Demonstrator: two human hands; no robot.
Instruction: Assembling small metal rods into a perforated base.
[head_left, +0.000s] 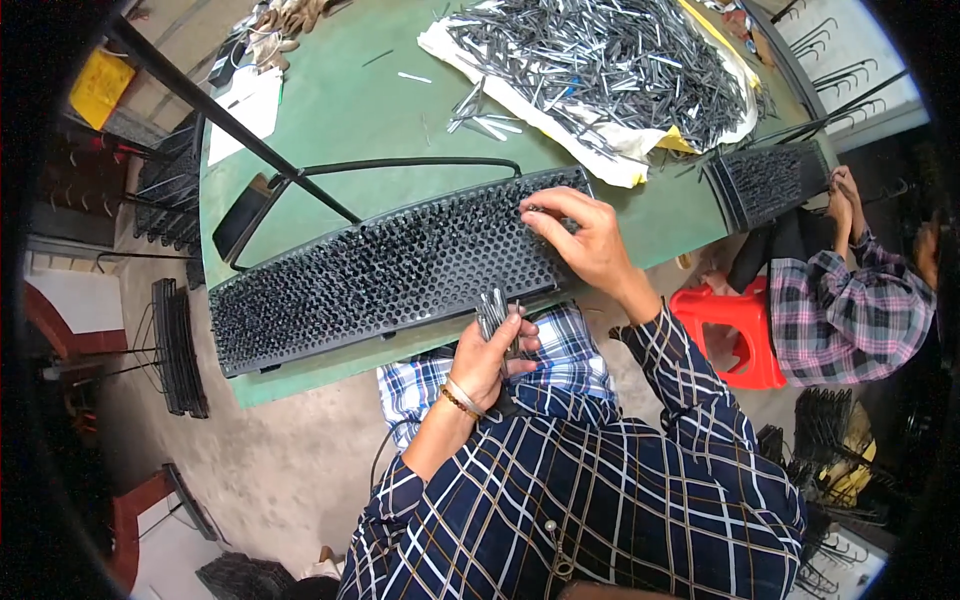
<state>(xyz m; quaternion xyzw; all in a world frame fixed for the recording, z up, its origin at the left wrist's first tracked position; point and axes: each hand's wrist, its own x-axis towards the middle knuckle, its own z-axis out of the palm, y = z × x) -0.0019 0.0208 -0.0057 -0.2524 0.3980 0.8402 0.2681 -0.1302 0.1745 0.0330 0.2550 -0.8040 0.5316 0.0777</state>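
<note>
My left hand (482, 362) is closed round a bundle of thin dark grey strips (491, 310), whose ends stick up past the thumb. It is close to the near edge of a long black panel (480, 270) full of round holes. Short dark pieces stand in many holes across the panel's left and middle parts; bare holes show toward its right. Over the far right part of the panel, my right hand (595, 240) pinches thumb and forefinger together. Something small and dark shows at those fingertips, too small to name.
Beyond the panel, a large heap of strips (600, 60) lies on a white sack (612, 162) on the green table (330, 130). A black metal rod (230, 120) slants over the panel's left. At right, another person (850, 300) works at a second panel (770, 180) beside a red stool (735, 370).
</note>
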